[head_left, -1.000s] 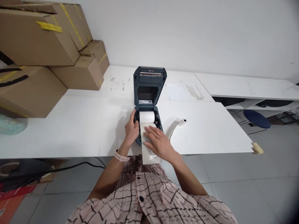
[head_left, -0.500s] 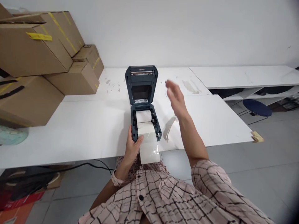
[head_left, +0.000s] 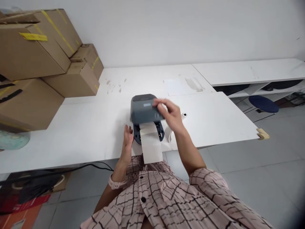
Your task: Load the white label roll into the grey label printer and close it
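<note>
A dark label printer [head_left: 145,109] stands near the front edge of the white table, its lid partly lowered over the base. My right hand [head_left: 168,114] has its fingers closed on the lid's right side. A strip of pale label paper [head_left: 152,149] comes out of the printer's front and hangs over the table edge. My left hand [head_left: 128,140] is just left of the printer base, fingers raised and apart, holding nothing. The lid hides the paper roll inside.
Cardboard boxes [head_left: 78,79] are stacked at the left on the white table [head_left: 95,133]. A small paper roll [head_left: 184,116] and curled paper lie right of the printer. A blue stool [head_left: 263,104] stands beyond the table at the right.
My right hand has moved left onto the lid, which has swung down from upright. My left hand has let go of the printer's front left corner and the paper.
</note>
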Demonstrator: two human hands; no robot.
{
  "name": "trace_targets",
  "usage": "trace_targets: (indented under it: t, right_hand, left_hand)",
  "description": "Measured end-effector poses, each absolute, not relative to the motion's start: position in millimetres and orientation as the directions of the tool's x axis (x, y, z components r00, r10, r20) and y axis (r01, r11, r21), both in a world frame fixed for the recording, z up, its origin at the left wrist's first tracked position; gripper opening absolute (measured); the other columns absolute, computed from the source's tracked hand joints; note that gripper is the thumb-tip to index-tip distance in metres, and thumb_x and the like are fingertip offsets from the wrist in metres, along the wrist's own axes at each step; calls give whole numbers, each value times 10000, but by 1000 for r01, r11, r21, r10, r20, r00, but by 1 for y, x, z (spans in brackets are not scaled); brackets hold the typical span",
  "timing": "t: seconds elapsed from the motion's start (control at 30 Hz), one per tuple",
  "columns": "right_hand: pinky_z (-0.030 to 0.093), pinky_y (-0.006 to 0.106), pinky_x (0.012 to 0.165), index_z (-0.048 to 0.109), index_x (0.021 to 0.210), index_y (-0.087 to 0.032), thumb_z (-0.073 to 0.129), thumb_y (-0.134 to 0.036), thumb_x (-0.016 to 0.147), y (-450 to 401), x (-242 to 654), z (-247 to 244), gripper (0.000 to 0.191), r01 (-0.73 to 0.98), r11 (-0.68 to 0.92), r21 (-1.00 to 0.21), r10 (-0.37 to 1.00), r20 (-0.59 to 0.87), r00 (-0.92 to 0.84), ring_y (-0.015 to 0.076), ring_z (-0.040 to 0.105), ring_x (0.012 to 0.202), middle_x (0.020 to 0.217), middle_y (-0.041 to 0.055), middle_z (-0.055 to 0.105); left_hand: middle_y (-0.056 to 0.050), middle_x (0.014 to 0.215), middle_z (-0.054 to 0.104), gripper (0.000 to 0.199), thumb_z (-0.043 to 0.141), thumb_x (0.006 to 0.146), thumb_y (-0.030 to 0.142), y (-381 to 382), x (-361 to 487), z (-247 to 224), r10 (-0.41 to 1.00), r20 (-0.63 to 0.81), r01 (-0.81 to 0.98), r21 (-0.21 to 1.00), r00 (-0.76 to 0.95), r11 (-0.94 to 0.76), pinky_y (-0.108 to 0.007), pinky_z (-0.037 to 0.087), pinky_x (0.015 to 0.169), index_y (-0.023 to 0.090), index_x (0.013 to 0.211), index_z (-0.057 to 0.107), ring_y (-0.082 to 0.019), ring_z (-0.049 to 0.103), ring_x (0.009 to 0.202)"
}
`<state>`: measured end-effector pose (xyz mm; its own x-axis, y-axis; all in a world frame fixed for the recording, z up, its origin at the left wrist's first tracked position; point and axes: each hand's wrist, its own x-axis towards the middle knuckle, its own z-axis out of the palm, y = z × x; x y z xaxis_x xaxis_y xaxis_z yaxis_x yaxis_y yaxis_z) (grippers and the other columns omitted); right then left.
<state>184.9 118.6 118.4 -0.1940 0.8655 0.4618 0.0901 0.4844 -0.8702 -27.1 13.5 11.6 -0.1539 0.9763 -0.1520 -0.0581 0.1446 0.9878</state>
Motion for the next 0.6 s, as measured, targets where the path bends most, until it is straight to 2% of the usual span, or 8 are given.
trace_targets:
  t: [0.07, 0.1, 0.17, 0.23, 0.3, 0.37, 0.47, 0.6]
  right_hand:
    - [498, 498, 1102, 724, 1168, -341, 611, -481, 987, 87, 187, 92, 255, 170, 471, -866, 879, 443, -177, 248, 652, 1199, 1193, 25, 736]
    - [473, 514, 1139, 696, 1230, -348, 622, -463, 979, 77, 186, 80, 286, 200, 443, -874, 895, 419, -150, 257, 620, 1269, 1287, 35, 707]
    - [406, 547, 1210, 561, 1426, -355, 643, -482, 952, 65, 184, 58, 498, 207, 333, -920, 943, 327, -66, 283, 495, 1439, 1528, 53, 558]
    - [396, 564, 1223, 389, 1567, -340, 673, -533, 911, 62, 181, 41, 741, 124, 176, -977, 984, 175, -16, 309, 398, 1524, 1661, 68, 400]
    - [450, 551, 1191, 308, 1615, -313, 678, -574, 891, 62, 180, 29, 854, 15, 30, -999, 999, 29, -38, 319, 429, 1510, 1675, 87, 382]
    - [498, 524, 1160, 294, 1624, -291, 652, -595, 902, 62, 180, 20, 861, -51, -63, -997, 995, -58, -85, 312, 504, 1460, 1650, 98, 426]
    - [492, 517, 1172, 260, 1637, -280, 637, -649, 895, 60, 185, 13, 910, -21, -103, -994, 987, -99, -129, 313, 504, 1462, 1656, 102, 416]
    - [501, 536, 1157, 190, 1651, -293, 639, -704, 870, 56, 187, 11, 991, 14, -111, -994, 982, -112, -150, 332, 501, 1459, 1657, 121, 405]
  left_hand:
    - [-37, 1765, 127, 906, 427, 922, 769, 20, -31, 17, 978, -105, -46, 994, -179, 99, -537, 272, 1284, 381, 1665, 84, -313, 137, 1623]
    - [-41, 1768, 101, 931, 463, 910, 766, 23, -30, 20, 978, -99, -35, 995, -184, 94, -528, 282, 1281, 373, 1666, 89, -317, 114, 1626]
    - [-45, 1772, 49, 986, 560, 887, 734, 29, -23, 26, 973, -124, -27, 992, -195, 121, -495, 335, 1265, 359, 1669, 90, -330, 108, 1625]
    - [-62, 1768, 100, 990, 608, 891, 681, 32, -15, 31, 972, -160, -42, 987, -172, 155, -468, 412, 1228, 349, 1670, 95, -342, 210, 1605]
    - [-83, 1740, 235, 930, 605, 917, 632, 32, -8, 35, 977, -165, -55, 986, -132, 159, -460, 465, 1192, 333, 1665, 140, -342, 343, 1557]
    - [-97, 1697, 344, 867, 614, 926, 591, 31, -6, 37, 984, -147, -54, 988, -104, 142, -461, 492, 1169, 310, 1648, 225, -341, 412, 1518]
    - [-112, 1660, 407, 851, 679, 887, 560, 28, -8, 38, 986, -128, -47, 991, -106, 124, -455, 526, 1129, 283, 1612, 331, -354, 447, 1490]
    - [-131, 1619, 464, 857, 679, 873, 574, 25, -5, 30, 985, -88, -21, 996, -152, 86, -459, 541, 1100, 261, 1602, 355, -363, 489, 1455]
